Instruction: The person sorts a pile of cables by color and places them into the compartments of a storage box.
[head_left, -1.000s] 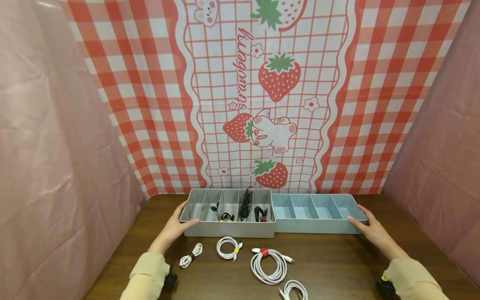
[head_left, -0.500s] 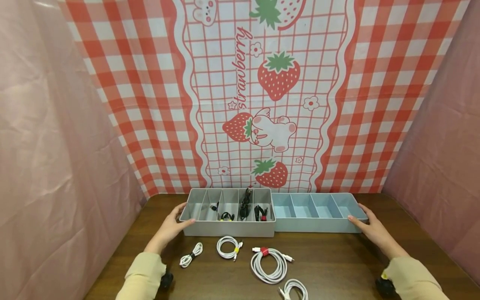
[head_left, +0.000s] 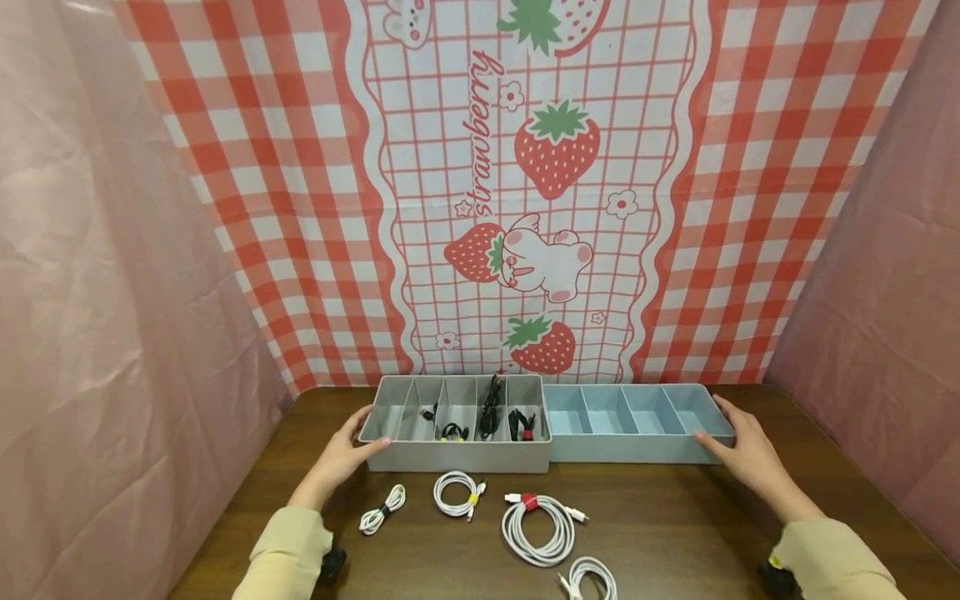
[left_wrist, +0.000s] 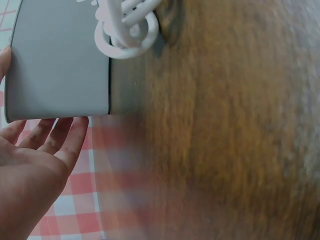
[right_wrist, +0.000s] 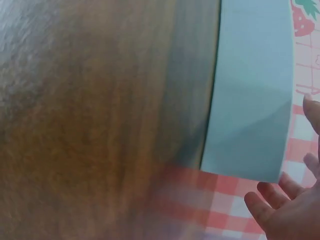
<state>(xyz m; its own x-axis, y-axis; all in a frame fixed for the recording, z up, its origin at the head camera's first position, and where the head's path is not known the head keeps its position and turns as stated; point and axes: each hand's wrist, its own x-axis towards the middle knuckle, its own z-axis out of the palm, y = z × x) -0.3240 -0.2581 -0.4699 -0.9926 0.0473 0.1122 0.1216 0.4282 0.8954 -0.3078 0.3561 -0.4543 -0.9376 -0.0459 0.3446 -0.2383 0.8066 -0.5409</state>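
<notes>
A grey divided box (head_left: 459, 457) and a light blue divided box (head_left: 637, 448) stand end to end on the wooden table. My left hand (head_left: 339, 457) touches the left end of the grey box, thumb at the front rim and fingertips against the end wall. In the left wrist view those fingers are fairly straight on the grey wall. At the far right end of the blue box, my right hand (head_left: 746, 454) has its thumb near the front rim. Its fingers spread loosely beside the end wall in the right wrist view. Black cables (head_left: 491, 408) lie in several grey compartments.
White coiled cables lie in front of the boxes: one with a black tie (head_left: 384, 509), one with a yellow tie (head_left: 474, 500), a larger one with a red tie (head_left: 529, 502), and a partly cut-off coil (head_left: 576, 575). A strawberry-print cloth (head_left: 555, 154) hangs behind.
My right hand's fingers have shifted slightly up and away from the blue box's end. The left hand slid slightly left earlier, then stayed put. Boxes and cables look unmoved.
</notes>
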